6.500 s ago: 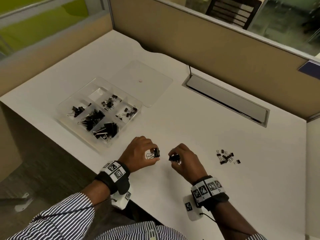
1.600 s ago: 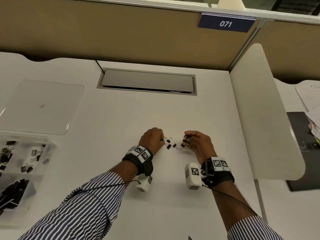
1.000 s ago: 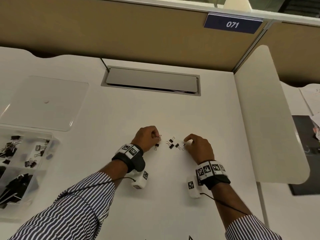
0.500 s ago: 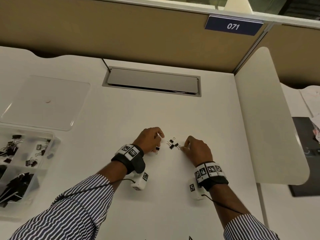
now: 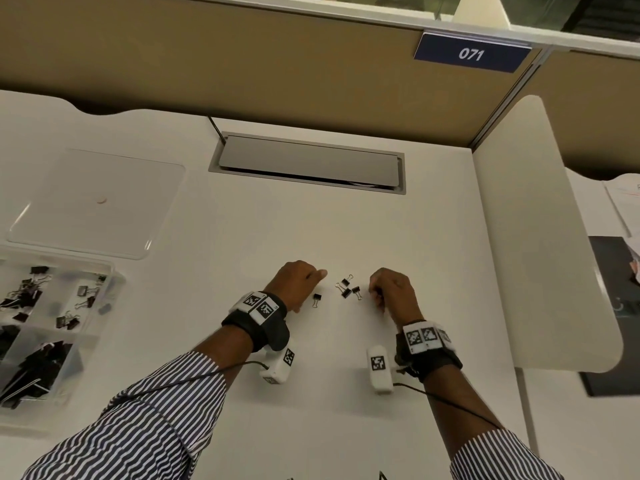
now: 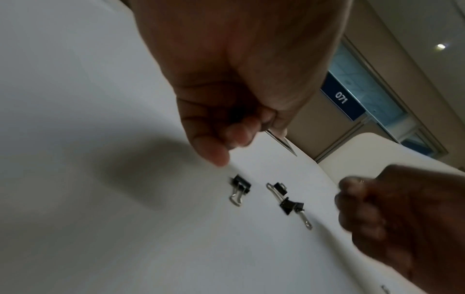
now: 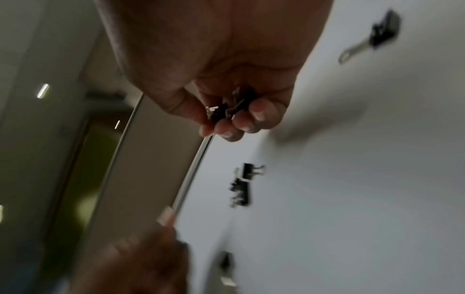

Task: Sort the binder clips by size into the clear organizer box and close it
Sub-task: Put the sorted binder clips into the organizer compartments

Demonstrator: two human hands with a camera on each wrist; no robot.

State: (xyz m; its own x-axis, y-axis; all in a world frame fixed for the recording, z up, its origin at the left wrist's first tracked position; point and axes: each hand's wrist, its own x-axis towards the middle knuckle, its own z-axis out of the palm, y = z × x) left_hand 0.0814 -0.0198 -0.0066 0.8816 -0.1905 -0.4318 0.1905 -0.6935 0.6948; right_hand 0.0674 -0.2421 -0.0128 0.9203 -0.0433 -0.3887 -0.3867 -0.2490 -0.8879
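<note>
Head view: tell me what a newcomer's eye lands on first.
Two fists over the white desk, the left hand and right hand flanking a few small black binder clips. At far left sits the clear organizer box, part filled, its lid lying behind it.

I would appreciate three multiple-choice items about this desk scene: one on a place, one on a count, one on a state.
1. The organizer box sits: A) left of the left hand B) right of it C) underneath it.
2. Loose binder clips lying between that hand and the right hand: A) one B) four C) nine.
3. The box's lid is: A) shut B) open, flat on the desk C) held up.
A: it lies at the frame's left edge. B: one apart, three clustered. B: the compartments are uncovered.
</note>
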